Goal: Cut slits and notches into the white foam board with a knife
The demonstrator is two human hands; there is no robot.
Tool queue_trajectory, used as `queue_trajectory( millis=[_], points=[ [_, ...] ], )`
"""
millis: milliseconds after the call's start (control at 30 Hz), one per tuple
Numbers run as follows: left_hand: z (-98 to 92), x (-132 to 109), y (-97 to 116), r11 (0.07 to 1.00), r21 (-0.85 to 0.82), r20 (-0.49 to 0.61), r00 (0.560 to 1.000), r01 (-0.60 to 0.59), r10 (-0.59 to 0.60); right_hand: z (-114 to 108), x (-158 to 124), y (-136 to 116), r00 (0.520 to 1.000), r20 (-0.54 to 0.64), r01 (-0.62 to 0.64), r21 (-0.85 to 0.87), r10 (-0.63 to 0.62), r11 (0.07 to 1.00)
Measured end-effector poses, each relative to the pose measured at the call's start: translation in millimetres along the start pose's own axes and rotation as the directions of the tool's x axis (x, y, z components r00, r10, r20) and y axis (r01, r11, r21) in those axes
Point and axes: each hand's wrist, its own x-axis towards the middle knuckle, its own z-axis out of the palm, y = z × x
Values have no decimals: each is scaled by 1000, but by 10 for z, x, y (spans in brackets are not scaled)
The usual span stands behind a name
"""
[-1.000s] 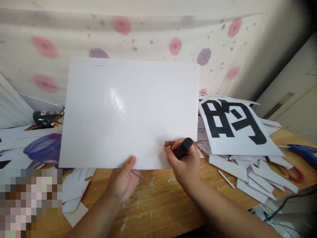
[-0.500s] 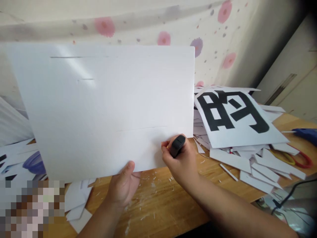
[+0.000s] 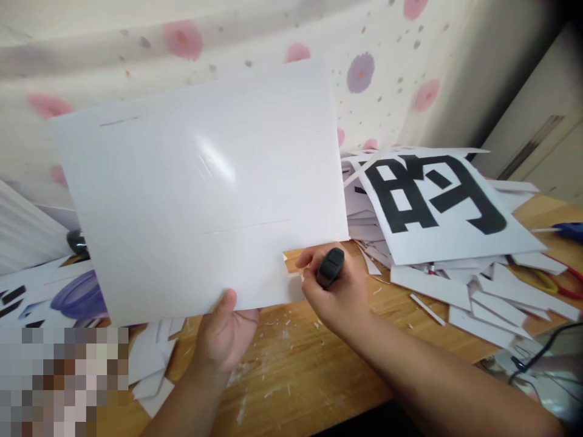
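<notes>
My left hand (image 3: 226, 335) pinches the bottom edge of a large white sheet (image 3: 200, 188) and holds it up, tilted, above the wooden table (image 3: 291, 376). Thin cut lines show on the sheet. My right hand (image 3: 334, 297) is closed round a black knife handle (image 3: 330, 267) at the sheet's lower right corner, where a rectangular notch is cut out. The blade is hidden behind the fingers.
A pile of white paper offcuts (image 3: 469, 285) lies at the right, topped by a sheet with a big black character (image 3: 432, 197). Scissors (image 3: 562, 279) lie at the far right. A purple bowl (image 3: 79, 297) and more scraps sit at the left. Flowered cloth (image 3: 364, 73) hangs behind.
The sheet has tilted anticlockwise and shifted right. My right hand with the knife has drawn back from the edge, and a cut notch now shows at the sheet's lower right corner.
</notes>
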Motion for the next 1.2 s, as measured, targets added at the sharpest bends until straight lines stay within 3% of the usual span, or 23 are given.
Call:
queue_trajectory(
  millis=[200, 400, 533, 667, 800, 867, 1000, 1200],
  points=[
    [-19, 3, 0, 1000, 19, -27, 999, -19, 20, -51, -2, -6, 998, 32, 43, 57, -45, 997],
    [-94, 40, 166, 982, 63, -120, 975, -179, 186, -119, 68, 37, 997, -11, 79, -70, -80, 994],
    [-201, 94, 331, 959, 119, -139, 952, -256, 271, -144, 157, 157, 987, -83, -134, 83, 141, 987],
    [-271, 118, 379, 951, 165, -171, 942, -260, 287, -121, 248, 263, 912, -8, -393, 270, 410, 879],
    [-270, 108, 311, 963, 159, -159, 957, -217, 242, -65, 261, 300, 829, 112, -546, 371, 548, 751],
    [-250, 88, 260, 981, 117, -133, 977, -155, 170, -51, 251, 298, 829, 131, -545, 405, 544, 734],
    [-221, 41, 162, 996, 85, 28, 1000, -11, 8, -86, 264, 325, 829, 131, -548, 384, 543, 744],
    [-228, -15, 111, 981, 194, 120, 993, -19, -4, -146, 396, 335, 842, 95, -522, 393, 531, 757]
  ],
)
